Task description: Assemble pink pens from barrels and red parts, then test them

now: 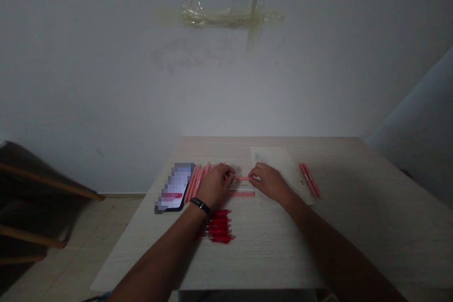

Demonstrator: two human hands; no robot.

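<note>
Between my two hands a thin pink stick-like piece (242,178) is held level, one end at each hand's fingertips. My left hand (217,181), with a black band on the wrist, pinches its left end. The right end sits in the pinched fingers of my right hand (268,180). Just below lies another pink piece (242,194) on the table. Several pink pens (194,184) lie side by side to the left, partly hidden by my left hand. Several red pens (221,226) are in a stack nearer to me, beside my left forearm.
A phone (175,186) lies at the table's left edge. White paper (279,165) is behind and under my right hand. Two or so pink pens (309,179) lie further right. The pale wooden table (269,264) meets a wall; dark wooden-legged furniture (31,207) stands at left.
</note>
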